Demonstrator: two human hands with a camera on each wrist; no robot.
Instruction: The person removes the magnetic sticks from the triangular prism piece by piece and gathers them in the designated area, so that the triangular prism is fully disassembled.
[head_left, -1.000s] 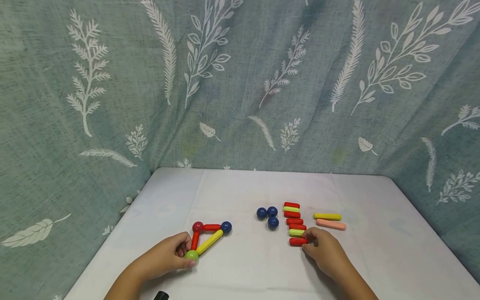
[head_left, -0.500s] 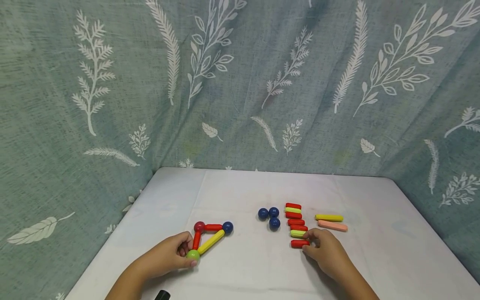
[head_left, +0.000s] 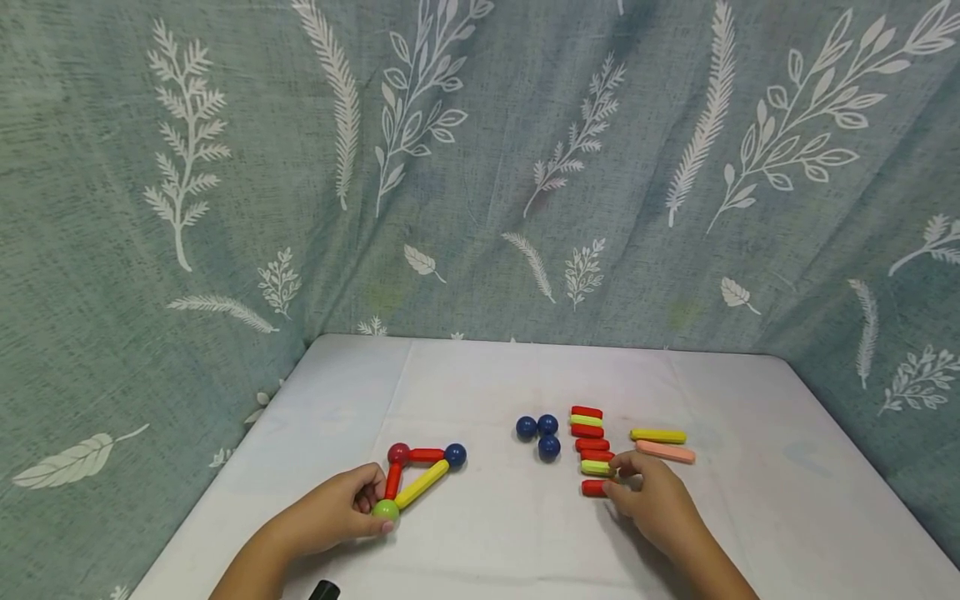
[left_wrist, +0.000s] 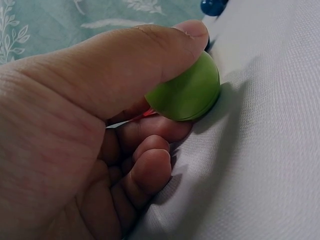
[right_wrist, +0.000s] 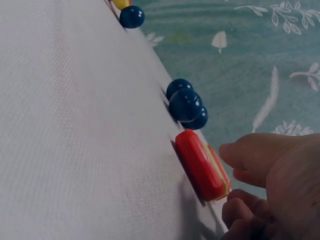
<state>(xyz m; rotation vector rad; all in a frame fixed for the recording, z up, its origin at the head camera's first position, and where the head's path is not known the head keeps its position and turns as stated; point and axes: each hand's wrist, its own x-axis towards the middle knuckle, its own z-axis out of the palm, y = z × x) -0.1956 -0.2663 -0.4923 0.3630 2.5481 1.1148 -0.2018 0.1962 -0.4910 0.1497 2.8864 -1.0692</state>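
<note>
My left hand point(head_left: 341, 512) pinches a green ball point(left_wrist: 190, 92) between thumb and fingers, low against the white cloth. That ball is a corner of a flat four-sided frame: short red rods point(head_left: 427, 455), a long yellow rod point(head_left: 423, 484), a red ball point(head_left: 399, 453) and a blue ball point(head_left: 455, 455). My right hand point(head_left: 663, 504) hovers with parted thumb and forefinger at the right end of the nearest short red rod point(head_left: 592, 488). This rod point(right_wrist: 200, 165) lies on the cloth in front of the fingers in the right wrist view. A lime rod point(head_left: 595, 468) lies just behind it.
Three loose blue balls point(head_left: 548, 447) sit left of a column of several short red and lime rods point(head_left: 587, 431). To the column's right lie a yellow rod point(head_left: 657, 436) and a salmon rod point(head_left: 665, 452). A black object point(head_left: 325, 591) shows at the front edge.
My right hand has shifted slightly, its thumb now covering more of the nearest red rod's right end. The left hand keeps its hold on the green ball; the view has shifted slightly since the first frame.
</note>
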